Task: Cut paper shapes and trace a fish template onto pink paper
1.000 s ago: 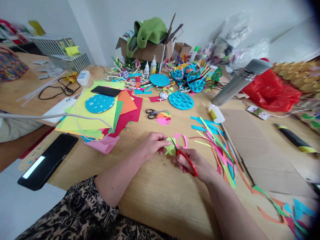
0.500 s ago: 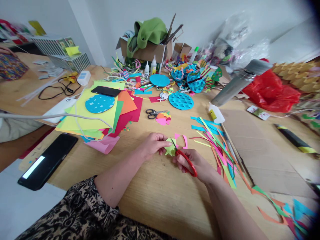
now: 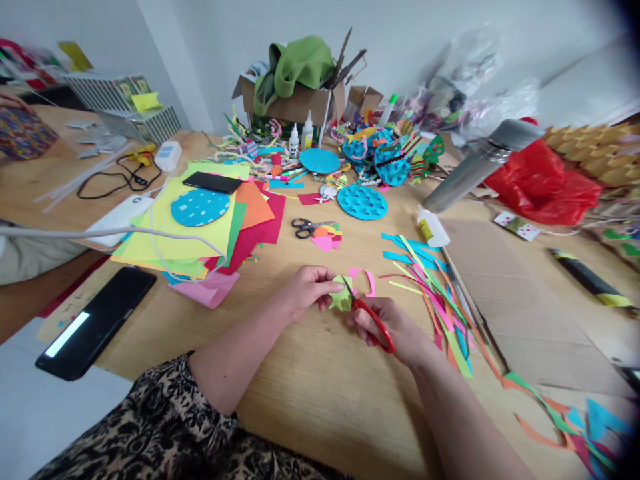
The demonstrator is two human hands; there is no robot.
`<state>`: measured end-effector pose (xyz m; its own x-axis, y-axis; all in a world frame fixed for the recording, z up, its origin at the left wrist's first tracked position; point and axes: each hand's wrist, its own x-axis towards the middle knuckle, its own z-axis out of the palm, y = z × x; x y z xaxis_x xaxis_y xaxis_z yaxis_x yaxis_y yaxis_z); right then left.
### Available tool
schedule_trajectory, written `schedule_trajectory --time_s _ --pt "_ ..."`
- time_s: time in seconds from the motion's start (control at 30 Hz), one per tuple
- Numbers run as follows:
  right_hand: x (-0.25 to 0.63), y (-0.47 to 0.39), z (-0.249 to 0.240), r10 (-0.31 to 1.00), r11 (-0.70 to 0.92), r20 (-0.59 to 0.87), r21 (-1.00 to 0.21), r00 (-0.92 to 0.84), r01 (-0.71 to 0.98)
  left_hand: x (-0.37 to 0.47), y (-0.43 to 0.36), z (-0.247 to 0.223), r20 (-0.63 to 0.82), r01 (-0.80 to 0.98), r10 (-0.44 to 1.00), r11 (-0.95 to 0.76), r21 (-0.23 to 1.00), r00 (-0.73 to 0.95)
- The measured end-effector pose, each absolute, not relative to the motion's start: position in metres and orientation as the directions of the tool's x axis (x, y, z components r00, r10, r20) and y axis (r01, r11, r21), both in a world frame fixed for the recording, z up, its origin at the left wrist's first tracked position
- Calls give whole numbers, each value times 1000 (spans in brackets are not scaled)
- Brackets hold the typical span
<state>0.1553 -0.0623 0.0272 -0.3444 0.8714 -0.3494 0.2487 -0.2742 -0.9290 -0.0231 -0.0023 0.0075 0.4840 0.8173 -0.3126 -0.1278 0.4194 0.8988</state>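
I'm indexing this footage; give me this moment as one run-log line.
left hand: holds green paper; right hand: holds red-handled scissors at the paper; nearby: black-handled scissors on table

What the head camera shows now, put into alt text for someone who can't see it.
A person's left hand holds green paper while the right hand holds red-handled scissors to it. On the wooden table around them lie colored paper strips, black scissors and a stack of colored sheets.
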Motion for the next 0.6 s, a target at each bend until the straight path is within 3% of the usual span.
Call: schedule_trajectory --time_s 0.6 --pt "153 -63 31 865 -273 -357 -924 -352 267 -24 -2 7 -304 -122 815 410 904 493"
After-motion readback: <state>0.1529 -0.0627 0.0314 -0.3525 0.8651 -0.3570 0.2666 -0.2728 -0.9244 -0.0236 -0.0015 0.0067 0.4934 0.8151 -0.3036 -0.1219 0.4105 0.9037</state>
